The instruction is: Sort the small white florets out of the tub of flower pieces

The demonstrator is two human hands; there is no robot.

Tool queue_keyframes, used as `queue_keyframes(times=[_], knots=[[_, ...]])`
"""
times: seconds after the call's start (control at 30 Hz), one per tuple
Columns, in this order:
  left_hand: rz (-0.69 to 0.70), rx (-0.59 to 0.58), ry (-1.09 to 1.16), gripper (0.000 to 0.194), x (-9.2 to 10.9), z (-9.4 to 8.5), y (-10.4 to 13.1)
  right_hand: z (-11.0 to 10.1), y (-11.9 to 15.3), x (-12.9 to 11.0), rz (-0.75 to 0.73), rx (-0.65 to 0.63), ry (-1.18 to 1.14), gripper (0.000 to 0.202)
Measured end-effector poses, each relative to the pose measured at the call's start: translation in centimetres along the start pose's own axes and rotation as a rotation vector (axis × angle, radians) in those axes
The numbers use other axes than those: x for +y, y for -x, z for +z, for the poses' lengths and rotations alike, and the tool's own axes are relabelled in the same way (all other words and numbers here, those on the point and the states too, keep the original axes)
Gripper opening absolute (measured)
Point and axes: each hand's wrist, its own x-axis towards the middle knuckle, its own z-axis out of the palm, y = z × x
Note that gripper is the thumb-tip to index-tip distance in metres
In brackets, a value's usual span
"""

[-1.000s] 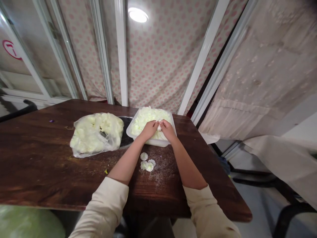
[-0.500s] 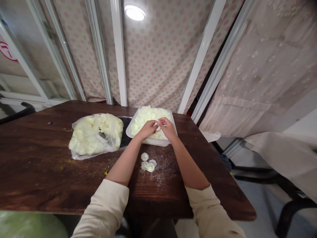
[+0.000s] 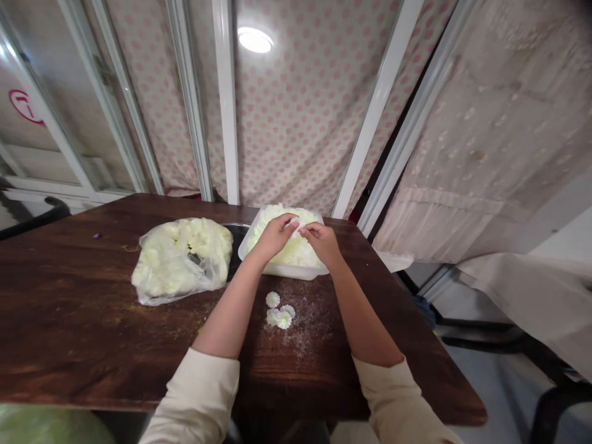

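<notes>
A white plastic tub [image 3: 296,271] full of pale yellow-white flower pieces [image 3: 289,250] stands near the table's back edge. Above it, my left hand [image 3: 279,233] and my right hand [image 3: 322,239] are close together, fingertips pinched on a small white piece [image 3: 298,226] between them. Its exact shape is too small to tell. Nearer to me, several white scalloped flowers [image 3: 283,319] lie on the dark wooden table [image 3: 185,333], with pale crumbs scattered around them. To the left, a clear plastic bag [image 3: 182,262] holds more pale pieces.
A dark round tray [image 3: 237,237] sits partly behind the bag and the tub. Curtained glass panels rise behind the table. At the right are a cloth-covered surface [image 3: 531,296] and black chair legs. A green bag [image 3: 50,425] shows at the bottom left.
My hands have drawn slightly apart, and the white piece between them shows more clearly. The whole view has shifted a little, with the table lower in it.
</notes>
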Motion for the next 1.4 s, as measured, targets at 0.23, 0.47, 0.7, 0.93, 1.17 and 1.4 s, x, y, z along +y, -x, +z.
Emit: queue_keyframes(times=[0.23,0.47,0.7,0.93,1.17,1.4], knots=[[0.1,-0.055,-0.154,0.032,2.8,-0.5,0.6,-2.3,-0.2,-2.9,-0.001,-0.035,-0.042,0.029],[0.185,-0.085,-0.247,0.026,6.0,-0.7,1.3,-3.3,0.5,-6.1,-0.132,0.067,0.083,0.025],[0.17,-0.031,-0.083,0.023,9.1,-0.8,2.2,-4.1,1.8,-9.5,-0.272,0.161,0.295,0.031],[0.075,-0.116,0.068,0.021,9.1,-0.7,2.1,-3.7,1.8,-9.3,-0.263,0.191,0.315,0.04],[-0.026,-0.076,0.038,0.023,8.9,-0.2,2.0,-3.0,1.7,-9.0,-0.251,0.248,0.319,0.043],[-0.043,0.001,-0.079,0.021,8.3,-0.5,1.7,-3.6,0.1,-3.7,-0.019,0.332,0.39,0.03]])
